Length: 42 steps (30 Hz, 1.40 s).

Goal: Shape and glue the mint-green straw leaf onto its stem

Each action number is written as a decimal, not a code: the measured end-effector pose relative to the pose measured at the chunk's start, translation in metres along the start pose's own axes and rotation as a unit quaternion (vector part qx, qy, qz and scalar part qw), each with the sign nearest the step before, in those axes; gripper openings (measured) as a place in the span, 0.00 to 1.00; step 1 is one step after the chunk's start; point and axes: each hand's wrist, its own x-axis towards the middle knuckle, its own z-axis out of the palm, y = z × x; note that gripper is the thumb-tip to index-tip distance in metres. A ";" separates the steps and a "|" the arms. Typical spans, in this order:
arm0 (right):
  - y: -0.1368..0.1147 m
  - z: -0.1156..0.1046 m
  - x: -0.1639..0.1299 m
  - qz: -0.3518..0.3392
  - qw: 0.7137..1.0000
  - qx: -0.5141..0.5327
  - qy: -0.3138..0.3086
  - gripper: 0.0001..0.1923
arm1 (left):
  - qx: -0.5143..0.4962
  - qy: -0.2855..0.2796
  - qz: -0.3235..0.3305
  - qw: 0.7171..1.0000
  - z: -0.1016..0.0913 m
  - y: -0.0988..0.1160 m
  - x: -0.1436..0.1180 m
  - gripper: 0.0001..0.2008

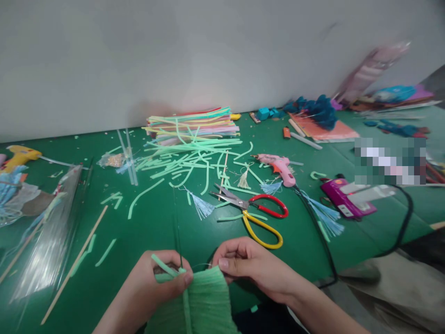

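Observation:
A green ribbed panel (208, 301), seemingly made of fuzzy pipe cleaners side by side, hangs between both hands at the near table edge. My left hand (167, 273) is closed on its upper left edge, where a light green pipe cleaner (163, 265) sticks out between the fingers. A thin dark wire (179, 236) rises upright beside that thumb. My right hand (243, 264) pinches the panel's upper right corner. A fine pale strand arches between the two hands. Beyond the right hand lie scissors (248, 204) with one red and one yellow handle, blades apart.
Cut green pipe cleaners (184, 160) litter the green table (146, 236) before a multicoloured bundle (191, 125). A pink glue gun (281, 168), its cord and a purple device (347, 199) lie right. Blue tassels (201, 206), a wooden stick (76, 262), clear plastic sleeves (52, 241) and a yellow glue gun (21, 157) lie around.

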 end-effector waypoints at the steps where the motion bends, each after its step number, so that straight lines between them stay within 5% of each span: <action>1: 0.000 0.000 0.001 0.001 1.000 -0.002 -0.002 0.18 | 0.002 -0.001 0.004 1.000 0.000 0.000 0.000 0.09; 5: -0.003 0.000 0.001 0.001 1.000 -0.025 -0.002 0.18 | 0.009 0.001 0.012 1.000 0.001 0.001 0.000 0.10; 8: -0.003 0.003 -0.002 -0.047 0.989 -0.122 0.061 0.15 | 0.019 0.010 0.015 1.000 0.001 0.001 0.000 0.10; 13: 0.009 0.015 -0.012 -0.251 0.872 -0.362 0.214 0.07 | 0.056 0.000 0.029 0.998 -0.007 0.004 -0.001 0.09; 18: 0.023 0.025 -0.014 -0.356 0.785 -0.461 0.210 0.06 | 0.105 -0.017 0.047 0.993 -0.017 0.010 0.000 0.08; 22: 0.026 0.028 -0.013 -0.373 0.749 -0.498 0.228 0.07 | 0.130 -0.043 0.049 0.989 -0.018 0.010 0.002 0.09; 25: 0.026 0.029 -0.012 -0.334 0.778 -0.479 0.231 0.08 | 0.125 -0.048 0.049 0.990 -0.016 0.009 0.003 0.08; 32: 0.014 0.033 -0.003 -0.107 0.923 -0.296 0.221 0.08 | 0.119 0.041 0.068 0.990 -0.006 0.007 -0.009 0.07; 42: 0.010 0.039 -0.002 -0.072 0.950 -0.225 0.206 0.10 | 0.162 0.084 0.094 0.979 -0.002 0.010 -0.019 0.07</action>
